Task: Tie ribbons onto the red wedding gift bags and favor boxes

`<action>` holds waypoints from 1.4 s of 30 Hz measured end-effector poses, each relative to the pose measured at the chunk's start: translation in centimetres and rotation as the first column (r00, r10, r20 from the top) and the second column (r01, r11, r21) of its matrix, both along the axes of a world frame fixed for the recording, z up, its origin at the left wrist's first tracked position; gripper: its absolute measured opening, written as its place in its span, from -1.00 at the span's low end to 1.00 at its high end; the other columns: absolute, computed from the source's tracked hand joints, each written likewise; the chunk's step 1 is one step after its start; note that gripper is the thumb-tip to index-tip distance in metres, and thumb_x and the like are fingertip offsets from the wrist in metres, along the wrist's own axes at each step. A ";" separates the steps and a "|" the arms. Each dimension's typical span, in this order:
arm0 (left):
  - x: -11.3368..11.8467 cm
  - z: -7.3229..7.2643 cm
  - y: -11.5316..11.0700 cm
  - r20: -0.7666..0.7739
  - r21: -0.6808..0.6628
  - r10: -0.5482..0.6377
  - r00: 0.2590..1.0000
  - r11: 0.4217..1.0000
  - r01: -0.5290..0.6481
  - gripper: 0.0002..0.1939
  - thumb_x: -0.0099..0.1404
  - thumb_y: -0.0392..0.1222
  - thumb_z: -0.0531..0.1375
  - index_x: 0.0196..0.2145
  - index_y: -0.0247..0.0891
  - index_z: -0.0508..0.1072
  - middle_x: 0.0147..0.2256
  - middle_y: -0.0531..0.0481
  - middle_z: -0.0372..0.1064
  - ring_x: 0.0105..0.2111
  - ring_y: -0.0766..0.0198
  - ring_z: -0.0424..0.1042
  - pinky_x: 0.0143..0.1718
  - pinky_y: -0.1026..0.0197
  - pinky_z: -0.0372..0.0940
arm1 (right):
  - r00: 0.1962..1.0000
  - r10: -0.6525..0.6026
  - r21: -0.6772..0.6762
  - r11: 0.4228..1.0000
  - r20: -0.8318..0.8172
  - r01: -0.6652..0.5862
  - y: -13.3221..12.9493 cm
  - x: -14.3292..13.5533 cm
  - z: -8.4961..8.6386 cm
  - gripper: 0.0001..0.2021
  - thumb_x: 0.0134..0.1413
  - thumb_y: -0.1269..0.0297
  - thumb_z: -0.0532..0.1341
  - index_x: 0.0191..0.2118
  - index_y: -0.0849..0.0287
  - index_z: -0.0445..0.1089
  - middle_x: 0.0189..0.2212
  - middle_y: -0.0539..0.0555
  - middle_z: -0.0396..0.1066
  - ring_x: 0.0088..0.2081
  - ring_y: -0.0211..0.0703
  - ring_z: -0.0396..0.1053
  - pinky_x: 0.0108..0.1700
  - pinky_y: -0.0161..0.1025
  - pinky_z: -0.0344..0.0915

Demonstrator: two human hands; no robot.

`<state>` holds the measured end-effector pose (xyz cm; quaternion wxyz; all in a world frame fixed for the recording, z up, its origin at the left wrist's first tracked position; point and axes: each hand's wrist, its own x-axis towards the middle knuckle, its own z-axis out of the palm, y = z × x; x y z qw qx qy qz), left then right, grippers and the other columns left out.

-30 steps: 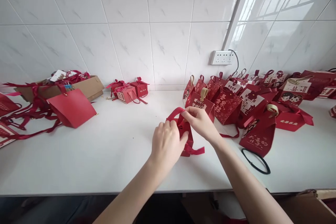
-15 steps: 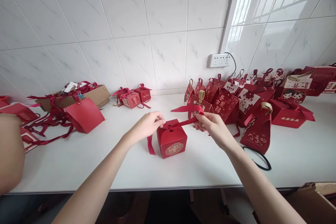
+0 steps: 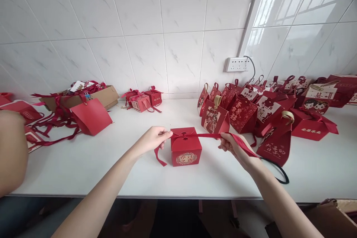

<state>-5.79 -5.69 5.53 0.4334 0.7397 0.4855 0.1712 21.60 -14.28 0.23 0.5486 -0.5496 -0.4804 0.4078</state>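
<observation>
A red gift box (image 3: 186, 152) with a gold printed emblem stands upright on the white table in front of me. Across its top runs a red ribbon (image 3: 208, 135), crossed at the middle of the lid. My left hand (image 3: 154, 138) pinches the ribbon at the box's left top edge, and a short tail hangs below the fingers. To the right of the box, my right hand (image 3: 231, 144) is closed on the other length, which is stretched taut. Its loose end lies back over my right wrist.
Many finished-looking red gift boxes (image 3: 242, 113) crowd the right side. Small boxes (image 3: 141, 103) stand by the tiled wall. At left are a cardboard tray (image 3: 107, 96), a red box (image 3: 91, 116) and tangled ribbons. Another person's arm (image 3: 12, 152) shows at the left edge. A power strip (image 3: 237, 64) is on the wall.
My right hand has moved right and down, drawing the ribbon straight and level. Its free end now trails over my wrist. My left hand stays at the box's left side.
</observation>
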 end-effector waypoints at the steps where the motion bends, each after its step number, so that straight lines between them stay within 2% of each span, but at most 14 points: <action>1: -0.1 -0.4 0.1 0.049 -0.023 0.011 0.999 1.000 -0.010 -0.58 0.19 0.16 0.12 -0.52 -0.26 0.19 -0.61 0.12 0.14 -0.58 0.39 0.20 -0.51 0.32 0.01 | 1.000 0.021 -0.014 1.000 0.017 -0.021 -0.1 0.0 -0.1 -0.62 0.07 0.03 0.16 -0.63 0.11 0.13 -0.64 -0.07 0.04 -0.53 -0.23 0.10 -0.23 -0.14 0.26; 5: -0.4 -1.7 0.3 0.181 -0.129 0.021 0.983 0.992 0.003 -0.52 0.17 0.17 0.16 -0.55 -0.24 0.06 -0.58 0.20 -0.09 -0.64 0.51 -0.09 -0.58 0.34 -0.12 | 0.997 0.060 -0.094 0.994 0.058 -0.054 -0.3 -0.2 -0.4 -0.60 0.09 0.02 0.12 -0.63 0.11 0.09 -0.65 -0.07 0.03 -0.53 -0.23 0.09 -0.26 -0.17 0.23; 9: -0.5 -2.3 0.3 0.213 -0.166 0.029 0.977 0.986 0.006 -0.54 0.17 0.12 0.17 -0.57 -0.24 0.05 -0.58 0.18 -0.08 -0.66 0.52 -0.18 -0.63 0.32 -0.27 | 0.958 0.148 -0.132 0.984 0.247 -0.118 -1.1 0.7 0.0 -0.60 0.07 -0.04 0.13 -0.61 0.13 0.21 -0.63 -0.03 0.17 -0.49 -0.20 0.18 -0.30 -0.18 0.22; 12: -0.6 -2.2 0.4 0.255 -0.201 0.000 0.967 0.978 0.052 -0.55 0.17 0.12 0.16 -0.57 -0.25 0.08 -0.59 0.16 -0.01 -0.66 0.52 -0.15 -0.65 0.34 -0.27 | 0.860 0.320 -0.311 0.929 0.399 -0.201 -2.4 3.2 0.9 -0.71 -0.14 -0.02 0.30 -0.47 0.12 0.43 -0.48 0.07 0.41 -0.38 -0.04 0.35 -0.30 -0.13 0.29; 14: -0.7 -1.6 0.4 0.259 -0.225 -0.068 0.963 0.966 0.129 -0.55 0.18 0.15 0.15 -0.55 -0.26 0.13 -0.58 0.14 0.05 -0.65 0.52 -0.10 -0.65 0.36 -0.25 | 0.852 0.270 -0.374 0.922 0.449 -0.095 -3.1 4.7 2.0 -0.58 -0.33 0.01 0.41 -0.26 0.08 0.50 -0.26 0.16 0.49 -0.22 0.13 0.42 -0.22 -0.05 0.35; 17: -0.6 -0.2 0.7 0.161 -0.238 -0.182 0.970 0.947 0.217 -0.54 0.16 0.19 0.17 -0.54 -0.27 0.19 -0.60 0.12 0.12 -0.65 0.50 0.00 -0.67 0.39 -0.20 | 0.864 0.164 -0.272 0.962 0.477 -0.033 -2.7 4.3 4.3 -0.42 -0.34 -0.02 0.42 -0.09 0.09 0.46 -0.08 0.21 0.46 -0.03 0.21 0.38 -0.08 0.00 0.36; 19: -0.4 0.8 1.0 0.056 -0.224 -0.247 0.967 0.941 0.253 -0.54 0.14 0.18 0.21 -0.54 -0.28 0.23 -0.61 0.09 0.20 -0.68 0.49 0.06 -0.69 0.38 -0.12 | 0.872 0.219 -0.176 0.972 0.438 -0.156 -1.4 2.1 5.3 -0.45 -0.16 -0.09 0.33 -0.05 0.12 0.43 -0.04 0.20 0.44 -0.01 0.15 0.38 0.00 -0.01 0.33; 21: -0.2 1.5 1.4 -0.004 -0.215 -0.299 0.954 0.932 0.291 -0.56 0.14 0.16 0.22 -0.55 -0.29 0.27 -0.60 0.05 0.30 -0.69 0.47 0.14 -0.67 0.36 0.01 | 0.859 0.217 -0.118 0.976 0.463 -0.183 0.5 -0.4 5.3 -0.49 -0.09 -0.13 0.28 -0.12 0.17 0.45 -0.06 0.21 0.45 -0.02 0.10 0.38 0.04 -0.03 0.29; 24: -0.1 2.1 1.7 0.018 -0.200 -0.358 0.934 0.914 0.354 -0.61 0.19 0.09 0.19 -0.55 -0.29 0.31 -0.59 0.03 0.36 -0.61 0.39 0.31 -0.52 0.31 0.22 | 0.877 0.323 -0.261 0.936 0.357 -0.238 2.6 -2.8 4.0 -0.43 -0.02 -0.18 0.22 -0.08 0.23 0.37 -0.27 0.18 0.47 -0.31 -0.10 0.45 -0.28 -0.19 0.37; 27: -0.3 2.1 1.6 0.089 -0.174 -0.392 0.916 0.899 0.402 -0.65 0.25 0.01 0.15 -0.56 -0.29 0.31 -0.60 0.04 0.38 -0.55 0.35 0.37 -0.42 0.29 0.26 | 0.860 0.403 -0.340 0.893 0.312 -0.296 2.8 -2.7 2.8 -0.48 -0.06 -0.23 0.22 -0.35 0.24 0.39 -0.58 -0.02 0.31 -0.61 -0.32 0.21 -0.56 -0.33 0.11; 29: -0.5 1.8 1.5 0.144 -0.162 -0.398 0.906 0.894 0.418 -0.66 0.27 -0.04 0.14 -0.57 -0.29 0.29 -0.61 0.04 0.38 -0.57 0.37 0.36 -0.45 0.30 0.24 | 0.864 0.409 -0.292 0.899 0.295 -0.326 2.5 -1.9 2.5 -0.48 -0.08 -0.25 0.22 -0.49 0.23 0.36 -0.64 -0.06 0.20 -0.62 -0.36 0.09 -0.57 -0.33 0.00; 32: -0.7 0.9 1.5 0.201 -0.173 -0.368 0.908 0.899 0.402 -0.68 0.26 -0.07 0.15 -0.56 -0.30 0.30 -0.63 0.05 0.36 -0.62 0.39 0.32 -0.52 0.32 0.20 | 0.874 0.461 -0.212 0.879 0.150 -0.427 2.3 -1.2 2.4 -0.42 0.01 -0.30 0.09 -0.42 0.23 0.39 -0.61 -0.05 0.22 -0.57 -0.34 0.10 -0.51 -0.32 0.02; 36: -0.8 -0.6 1.9 0.238 -0.251 -0.302 0.923 0.899 0.358 -0.69 0.25 -0.05 0.16 -0.55 -0.29 0.30 -0.64 0.05 0.35 -0.67 0.40 0.30 -0.58 0.33 0.17 | 0.863 0.503 -0.240 0.832 -0.051 -0.500 3.1 -1.9 1.6 -0.32 0.06 -0.36 -0.08 -0.44 0.22 0.38 -0.64 -0.05 0.21 -0.60 -0.32 0.13 -0.46 -0.29 0.09; 42: -1.2 -1.7 2.2 0.319 -0.275 -0.281 0.905 0.886 0.372 -0.64 0.26 -0.02 0.15 -0.58 -0.29 0.26 -0.70 0.05 0.32 -0.73 0.39 0.27 -0.63 0.33 0.13 | 0.854 0.436 -0.286 0.811 -0.285 -0.510 3.8 -3.2 1.3 -0.39 0.03 -0.32 0.03 -0.52 0.21 0.37 -0.62 0.00 0.29 -0.56 -0.25 0.28 -0.38 -0.25 0.20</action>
